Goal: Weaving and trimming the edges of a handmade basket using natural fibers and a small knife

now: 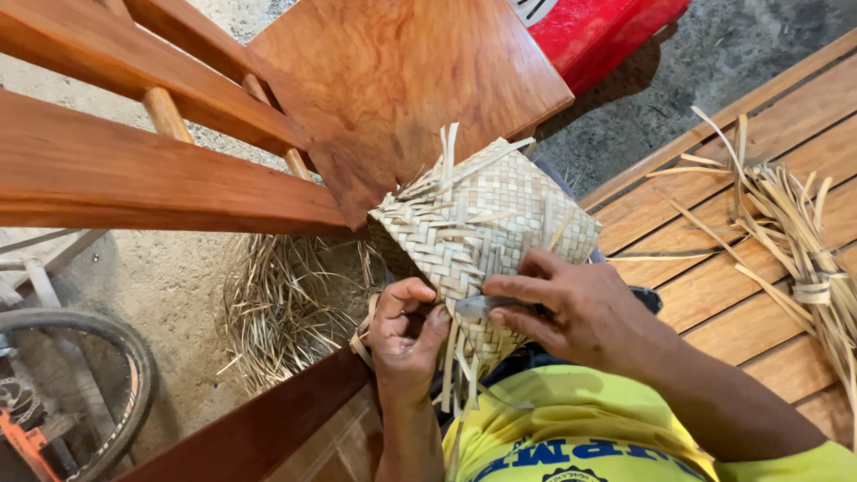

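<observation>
While you hold woven palm-strip basket (486, 223) in your lap, against edge of reddish wooden seat (393, 80), your left hand (403, 344) curls at its lower corner, fingers pinching loose strip ends. Your right hand (576, 308) presses on basket's lower side, fingers closed around small blade (478, 306) laid against weave. Bundle of dry strips (799, 232) lies on plank platform (714, 286) to your right. Trimmings (286, 308) heap on concrete floor below. Bicycle wheel (85, 384) at lower left.
</observation>
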